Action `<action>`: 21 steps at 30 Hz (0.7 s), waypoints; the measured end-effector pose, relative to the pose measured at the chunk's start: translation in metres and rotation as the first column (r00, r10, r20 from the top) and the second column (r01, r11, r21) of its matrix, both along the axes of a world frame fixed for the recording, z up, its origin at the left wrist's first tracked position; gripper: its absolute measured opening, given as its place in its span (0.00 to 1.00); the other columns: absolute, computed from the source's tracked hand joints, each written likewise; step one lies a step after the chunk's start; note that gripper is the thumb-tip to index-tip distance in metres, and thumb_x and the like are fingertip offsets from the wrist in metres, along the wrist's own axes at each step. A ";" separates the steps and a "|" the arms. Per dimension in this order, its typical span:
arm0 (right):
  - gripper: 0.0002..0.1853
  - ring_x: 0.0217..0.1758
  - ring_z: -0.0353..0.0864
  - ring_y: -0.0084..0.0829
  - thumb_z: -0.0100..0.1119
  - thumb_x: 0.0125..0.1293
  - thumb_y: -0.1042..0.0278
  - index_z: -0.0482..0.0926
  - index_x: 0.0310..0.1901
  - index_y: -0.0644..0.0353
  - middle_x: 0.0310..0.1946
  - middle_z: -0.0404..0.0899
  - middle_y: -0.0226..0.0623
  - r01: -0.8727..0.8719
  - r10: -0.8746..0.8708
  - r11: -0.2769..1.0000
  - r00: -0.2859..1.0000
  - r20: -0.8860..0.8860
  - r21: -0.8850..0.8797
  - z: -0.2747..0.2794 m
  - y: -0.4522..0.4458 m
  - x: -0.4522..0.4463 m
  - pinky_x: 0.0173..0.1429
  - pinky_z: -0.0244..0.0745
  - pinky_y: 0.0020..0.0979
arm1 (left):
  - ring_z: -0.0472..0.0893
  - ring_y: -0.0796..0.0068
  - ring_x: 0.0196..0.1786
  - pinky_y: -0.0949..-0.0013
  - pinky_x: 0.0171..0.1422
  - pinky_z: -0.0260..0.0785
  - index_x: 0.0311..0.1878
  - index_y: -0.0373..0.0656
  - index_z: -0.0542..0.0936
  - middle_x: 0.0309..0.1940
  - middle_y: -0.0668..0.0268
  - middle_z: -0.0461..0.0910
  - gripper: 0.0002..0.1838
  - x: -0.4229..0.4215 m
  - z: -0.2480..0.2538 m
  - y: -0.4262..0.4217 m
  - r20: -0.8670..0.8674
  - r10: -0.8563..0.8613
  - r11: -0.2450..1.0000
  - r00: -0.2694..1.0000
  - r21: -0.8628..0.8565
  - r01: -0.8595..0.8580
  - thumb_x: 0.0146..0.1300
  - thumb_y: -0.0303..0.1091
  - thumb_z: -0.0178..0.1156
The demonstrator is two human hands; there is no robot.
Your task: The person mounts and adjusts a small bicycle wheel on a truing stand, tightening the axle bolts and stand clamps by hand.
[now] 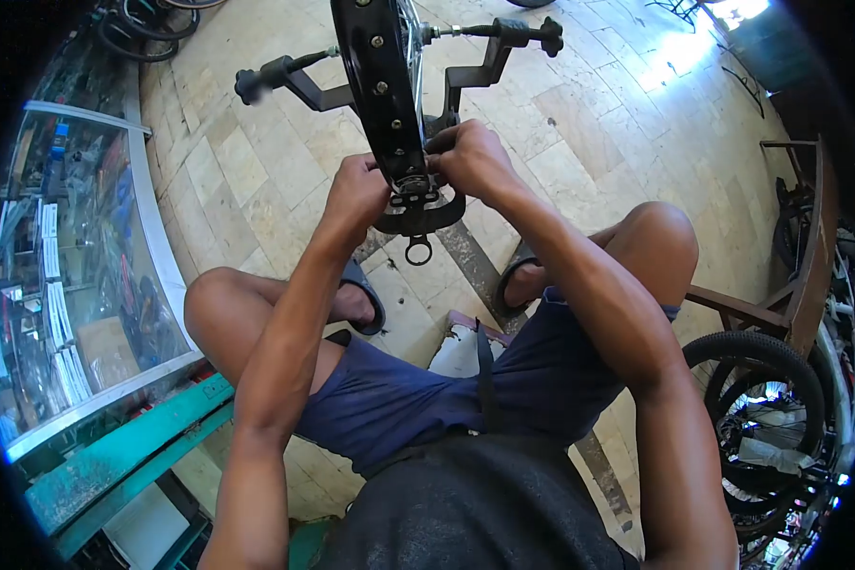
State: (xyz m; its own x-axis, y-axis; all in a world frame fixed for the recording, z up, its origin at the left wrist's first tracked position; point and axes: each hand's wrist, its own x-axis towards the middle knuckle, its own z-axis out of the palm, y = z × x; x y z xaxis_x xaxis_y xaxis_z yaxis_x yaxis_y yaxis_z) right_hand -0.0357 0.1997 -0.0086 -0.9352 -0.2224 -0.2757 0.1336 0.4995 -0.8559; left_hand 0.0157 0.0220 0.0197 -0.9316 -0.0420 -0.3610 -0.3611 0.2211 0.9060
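Note:
A black bicycle wheel rim [382,87] without a tire stands upright in front of me, its spoke holes facing up along the middle. It is held in a black wheel stand [489,71] with a knobbed arm on each side. My left hand [359,193] is at the rim's lower left side, fingers curled in and partly hidden behind it. On the other side, my right hand [470,160] is closed with bent fingers beside the rim and spokes. What either hand pinches is hidden. Just below the hands is the stand's black curved base part [418,223] with a small ring.
A glass display case [76,247] stands on the left, above a green bench [128,446]. Bicycle wheels [765,366] and a brown wooden frame [807,247] are on the right. Tiled floor [589,123] spreads ahead. My knees flank the stand.

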 end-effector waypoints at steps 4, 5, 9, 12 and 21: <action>0.15 0.37 0.90 0.39 0.78 0.54 0.63 0.91 0.43 0.58 0.33 0.89 0.47 0.009 -0.008 1.000 0.999 0.053 -0.012 -0.017 -0.003 -0.009 0.46 0.82 0.37 | 0.82 0.75 0.26 0.70 0.29 0.70 0.36 0.32 0.88 0.26 0.63 0.85 0.20 0.001 -0.003 0.002 -0.059 0.001 0.994 0.998 -0.108 -0.007 0.63 0.45 0.70; 0.16 0.40 0.90 0.40 0.78 0.54 0.62 0.91 0.44 0.56 0.35 0.89 0.47 -0.030 0.030 0.999 0.999 0.027 0.014 -0.020 -0.004 -0.012 0.48 0.82 0.38 | 0.81 0.76 0.26 0.70 0.28 0.69 0.36 0.32 0.88 0.25 0.64 0.84 0.21 0.000 -0.012 -0.002 -0.068 0.031 0.997 0.997 -0.067 -0.035 0.63 0.46 0.70; 0.16 0.46 0.89 0.47 0.76 0.55 0.61 0.90 0.44 0.59 0.41 0.89 0.50 -0.110 0.111 0.992 0.994 -0.013 0.063 -0.020 -0.005 -0.018 0.56 0.81 0.41 | 0.71 0.80 0.20 0.69 0.24 0.60 0.35 0.35 0.85 0.20 0.69 0.76 0.13 -0.006 -0.004 -0.015 0.030 -0.038 0.999 0.999 0.005 0.038 0.67 0.37 0.59; 0.15 0.43 0.89 0.42 0.74 0.57 0.64 0.90 0.44 0.62 0.38 0.89 0.49 -0.115 0.117 0.990 0.993 -0.020 0.085 0.002 0.006 -0.018 0.52 0.81 0.39 | 0.71 0.78 0.19 0.71 0.23 0.58 0.33 0.39 0.82 0.18 0.70 0.72 0.11 -0.005 -0.006 -0.024 0.109 -0.068 0.996 0.992 0.061 0.062 0.66 0.30 0.52; 0.16 0.41 0.90 0.43 0.74 0.59 0.63 0.89 0.43 0.65 0.36 0.89 0.52 -0.197 0.211 0.962 0.976 -0.060 0.187 0.014 0.001 -0.004 0.50 0.81 0.40 | 0.73 0.83 0.27 0.72 0.31 0.62 0.39 0.42 0.82 0.25 0.74 0.76 0.07 -0.009 -0.024 -0.017 0.076 -0.070 0.991 0.995 0.116 0.061 0.67 0.36 0.65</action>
